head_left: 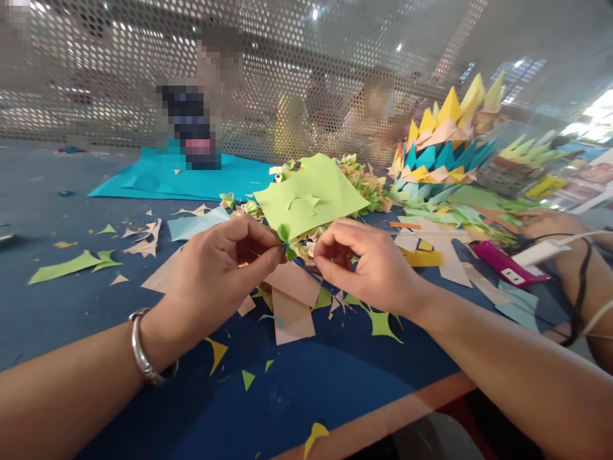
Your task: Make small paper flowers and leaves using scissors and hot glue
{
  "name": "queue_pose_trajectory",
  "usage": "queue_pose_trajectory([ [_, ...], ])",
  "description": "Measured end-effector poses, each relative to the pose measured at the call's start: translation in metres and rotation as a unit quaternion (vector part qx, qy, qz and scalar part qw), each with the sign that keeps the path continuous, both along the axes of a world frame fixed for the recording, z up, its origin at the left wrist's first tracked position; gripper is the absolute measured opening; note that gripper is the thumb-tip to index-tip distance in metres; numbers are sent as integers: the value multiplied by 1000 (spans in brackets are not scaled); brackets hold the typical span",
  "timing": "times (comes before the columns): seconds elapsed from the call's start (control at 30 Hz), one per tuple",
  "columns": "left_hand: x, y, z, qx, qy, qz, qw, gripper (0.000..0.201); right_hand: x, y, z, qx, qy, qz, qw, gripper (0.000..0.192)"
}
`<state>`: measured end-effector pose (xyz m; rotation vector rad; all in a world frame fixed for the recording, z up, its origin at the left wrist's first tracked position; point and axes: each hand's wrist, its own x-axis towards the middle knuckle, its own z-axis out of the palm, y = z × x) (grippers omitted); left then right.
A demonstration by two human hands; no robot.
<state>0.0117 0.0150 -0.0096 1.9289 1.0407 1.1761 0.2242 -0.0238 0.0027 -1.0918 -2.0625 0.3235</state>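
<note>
The left hand point(225, 265) pinched a small green paper leaf point(286, 241) at table centre, fingers closed on it. At its three o'clock, the right hand point(368, 262) curled nearly shut, holding something I could not make out. The leaf looked featherlight, flimsy, best gripped at its base. Scraps littered the blue table point(306, 383); a perforated screen point(287, 64) stood at twelve o'clock.

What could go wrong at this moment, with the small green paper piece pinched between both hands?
1. The green piece is tiny and held only by fingertips of the left hand and right hand; it could tear or slip.
2. If dropped, it may get lost among green scraps on the table.
3. The green sheet lies loosely on the pile behind and could slide off.
</note>
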Motion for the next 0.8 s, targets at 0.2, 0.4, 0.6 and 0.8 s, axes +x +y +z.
queue_pose_trajectory([
  [0.2, 3, -2, -3, -8, -11, -34, 999, 4, -1, -2, 3, 18, 39, -14, 999, 13],
  [0.4, 3, -2, -7, 4, 11, -38, 999, 3, -2, -2, 1, 28, 52, -8, 998, 14],
  [0.6, 1, -3, -8, 7, 18, -52, 998, 3, -4, -2, 1, 27, 57, 6, 998, 14],
  [0.8, 0, -2, -7, 19, 45, -61, 997, 3, -5, -2, 0, 25, 59, 17, 998, 12],
])
